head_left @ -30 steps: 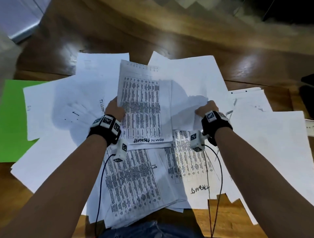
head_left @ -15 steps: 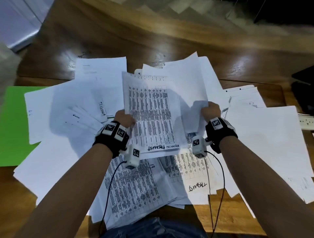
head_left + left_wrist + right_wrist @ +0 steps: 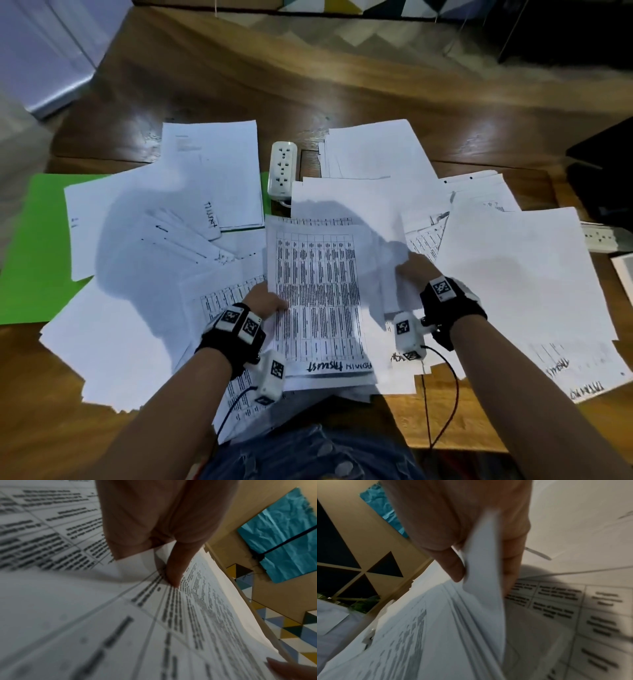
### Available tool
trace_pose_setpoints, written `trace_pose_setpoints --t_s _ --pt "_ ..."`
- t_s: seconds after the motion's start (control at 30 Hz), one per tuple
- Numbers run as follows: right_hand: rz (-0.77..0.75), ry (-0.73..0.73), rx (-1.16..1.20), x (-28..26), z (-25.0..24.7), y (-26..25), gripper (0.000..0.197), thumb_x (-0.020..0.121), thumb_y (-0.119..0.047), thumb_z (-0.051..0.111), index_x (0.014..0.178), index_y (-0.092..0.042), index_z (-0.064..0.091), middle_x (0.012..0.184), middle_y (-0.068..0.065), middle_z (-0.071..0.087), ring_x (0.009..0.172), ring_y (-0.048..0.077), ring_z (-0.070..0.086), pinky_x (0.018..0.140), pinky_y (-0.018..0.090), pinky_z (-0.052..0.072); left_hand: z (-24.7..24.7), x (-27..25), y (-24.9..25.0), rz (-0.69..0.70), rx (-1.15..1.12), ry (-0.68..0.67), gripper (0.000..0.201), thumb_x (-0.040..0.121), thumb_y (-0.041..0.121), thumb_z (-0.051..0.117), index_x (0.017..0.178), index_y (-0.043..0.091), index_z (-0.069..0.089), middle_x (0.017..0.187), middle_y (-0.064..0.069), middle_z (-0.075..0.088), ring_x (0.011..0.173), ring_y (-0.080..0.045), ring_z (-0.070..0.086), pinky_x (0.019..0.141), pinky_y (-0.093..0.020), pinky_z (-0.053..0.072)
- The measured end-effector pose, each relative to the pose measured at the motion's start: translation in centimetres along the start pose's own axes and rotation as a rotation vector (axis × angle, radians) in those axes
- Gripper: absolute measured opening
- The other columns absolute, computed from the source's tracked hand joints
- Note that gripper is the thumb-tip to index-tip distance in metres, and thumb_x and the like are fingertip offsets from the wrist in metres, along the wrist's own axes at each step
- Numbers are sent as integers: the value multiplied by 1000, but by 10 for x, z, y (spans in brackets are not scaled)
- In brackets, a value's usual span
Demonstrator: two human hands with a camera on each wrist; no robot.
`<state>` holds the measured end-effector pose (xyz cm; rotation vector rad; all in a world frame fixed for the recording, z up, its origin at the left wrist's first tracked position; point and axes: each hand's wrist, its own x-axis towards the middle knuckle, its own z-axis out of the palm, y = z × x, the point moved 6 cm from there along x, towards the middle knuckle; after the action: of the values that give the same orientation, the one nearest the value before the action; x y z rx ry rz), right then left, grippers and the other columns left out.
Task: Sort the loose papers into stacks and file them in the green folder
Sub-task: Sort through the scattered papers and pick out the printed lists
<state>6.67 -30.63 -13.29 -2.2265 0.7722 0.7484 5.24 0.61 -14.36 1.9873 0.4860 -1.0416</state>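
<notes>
A stack of printed table sheets (image 3: 317, 301) is lifted above the table near me, a handwritten label along its near edge. My left hand (image 3: 265, 303) pinches its left edge, thumb (image 3: 173, 566) on the top sheet (image 3: 171, 622). My right hand (image 3: 412, 270) grips the right side of the bundle, thumb and fingers closed over the sheets' edges (image 3: 481, 566). Loose white papers (image 3: 147, 240) cover most of the wooden table (image 3: 342, 85). The green folder (image 3: 30, 250) lies at the left, largely under papers.
A white power strip (image 3: 281, 169) lies at the table's middle back between paper piles. A second power strip (image 3: 606, 236) and a dark object (image 3: 606, 171) sit at the right edge. More labelled sheets (image 3: 534, 291) spread to the right.
Both hands have drawn the printed stack nearer to me. The far white power strip, hidden before, now shows.
</notes>
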Motion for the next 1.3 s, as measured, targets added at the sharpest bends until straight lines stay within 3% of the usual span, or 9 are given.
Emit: trace_pose_setpoints --t_s 0.27,0.4,0.53,0.63,0.73,0.93,1.07,1.2,1.3 --pt "221 170 122 -14 8 18 64 62 -25 58 122 -3 53 123 20 57 111 36 56 92 38 48 -1 -2 2 -18 90 -40 19 87 14 65 91 -1 54 104 -27 60 91 -26 56 88 -39 48" --pt "206 80 267 -18 10 16 48 72 -12 65 118 1 56 117 20 62 106 34 61 79 33 50 0 -5 -2 -14 214 -115 16 91 17 59 86 2 60 101 -22 59 87 -26 60 66 -24 39" --pt "110 10 209 -17 11 17 40 76 -11 66 115 1 62 118 19 64 106 33 63 91 39 53 -3 -2 -1 -5 178 -82 16 84 7 67 95 -1 60 91 -15 61 105 -35 63 81 -35 48" --pt "68 189 267 -22 -5 21 38 79 0 60 117 -1 63 115 17 67 102 25 63 79 25 44 -20 -3 5 14 170 6 39 82 -1 65 120 -6 55 112 -18 62 105 -31 60 89 -36 49" --pt "93 471 358 -35 -41 26 27 78 -14 65 104 -7 67 106 18 69 101 32 64 79 30 45 -47 1 4 2 126 123 39 83 -1 64 121 -8 54 121 -24 60 100 -32 59 85 -34 46" --pt "80 840 630 -37 -113 31 34 93 -5 44 125 2 51 126 23 57 117 36 55 88 34 43 -61 4 -6 -50 53 182 40 82 4 68 118 -10 56 123 -25 60 115 -36 57 98 -37 44" --pt "2 624 614 -31 -103 7 36 93 -4 46 128 4 49 129 25 55 118 35 55 69 17 42 -56 5 -9 -24 -249 210 61 87 33 64 132 -4 48 136 -24 52 124 -37 51 105 -40 39" --pt "-46 431 291 -41 -42 -16 30 84 -21 56 102 3 60 106 24 65 99 32 63 74 32 43 -46 10 -18 -133 -543 132 87 82 69 47 150 20 23 157 -12 21 144 -36 24 116 -53 20" --pt "-87 294 261 -42 12 -15 28 86 -16 51 111 -4 55 112 22 62 103 32 61 75 30 39 -44 28 -29 -131 -774 72 93 63 77 60 144 36 35 154 -6 32 139 -35 34 112 -59 25"
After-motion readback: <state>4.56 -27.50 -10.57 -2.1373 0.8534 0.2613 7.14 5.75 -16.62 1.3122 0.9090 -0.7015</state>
